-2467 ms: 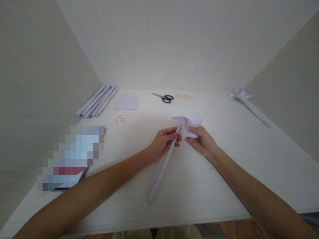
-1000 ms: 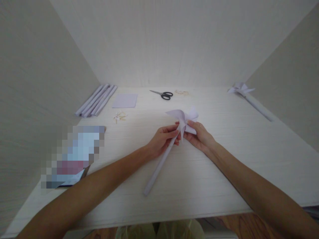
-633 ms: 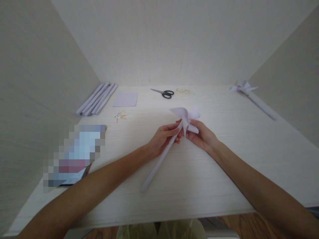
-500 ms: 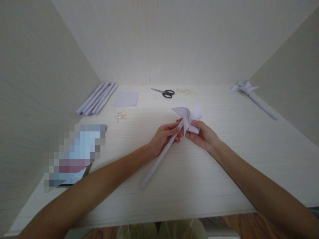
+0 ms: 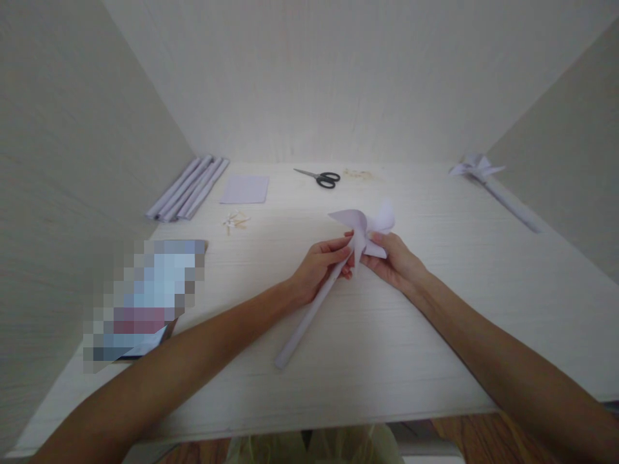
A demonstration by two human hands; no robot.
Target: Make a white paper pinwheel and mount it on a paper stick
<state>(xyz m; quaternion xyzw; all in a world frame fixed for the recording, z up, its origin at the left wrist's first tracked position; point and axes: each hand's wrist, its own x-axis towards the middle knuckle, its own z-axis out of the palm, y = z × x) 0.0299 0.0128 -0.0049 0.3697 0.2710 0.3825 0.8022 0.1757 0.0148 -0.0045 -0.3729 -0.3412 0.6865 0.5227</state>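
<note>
Head view: paper pinwheel (image 5: 363, 225) held above the bench (image 5: 435, 309), centre. Left hand (image 5: 319, 267) has fingers closed round the top of its rolled paper stick (image 5: 309, 316); right hand (image 5: 394, 261) has fingers pinching a blade at the hub. Scissors (image 5: 322, 177), square paper sheet (image 5: 244, 189) and rolled tubes (image 5: 188, 188) lie beyond, well apart; second pinwheel (image 5: 488, 183) far right.

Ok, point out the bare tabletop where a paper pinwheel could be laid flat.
Bare: right of the right hand, short of the finished paper pinwheel; also the near edge by the rolled stick. Crowded: far left, with paper rolls, lilac square sheet, black scissors.
</note>
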